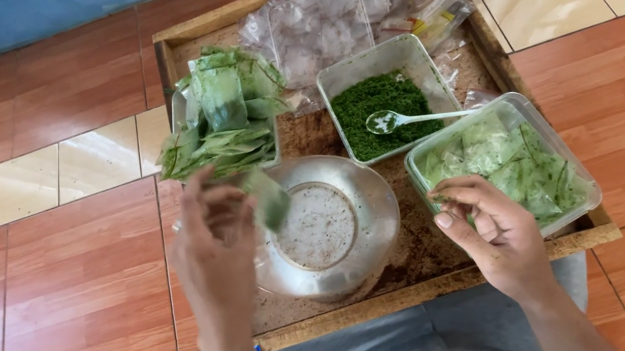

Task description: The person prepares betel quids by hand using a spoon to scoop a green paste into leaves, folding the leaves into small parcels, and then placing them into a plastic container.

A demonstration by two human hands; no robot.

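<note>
Our left hand [212,242] pinches a small green-filled packet [268,198] over the steel bowl [328,230], ready to hand. Right of the bowl, our right hand [492,236] grips the rim of the tub of packets [569,200], steadying it.

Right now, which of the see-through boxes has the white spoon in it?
The middle clear plastic box, the one filled with dark green powder. The white plastic spoon lies on that powder. The clear box on the right holds only green filled packets.
</note>
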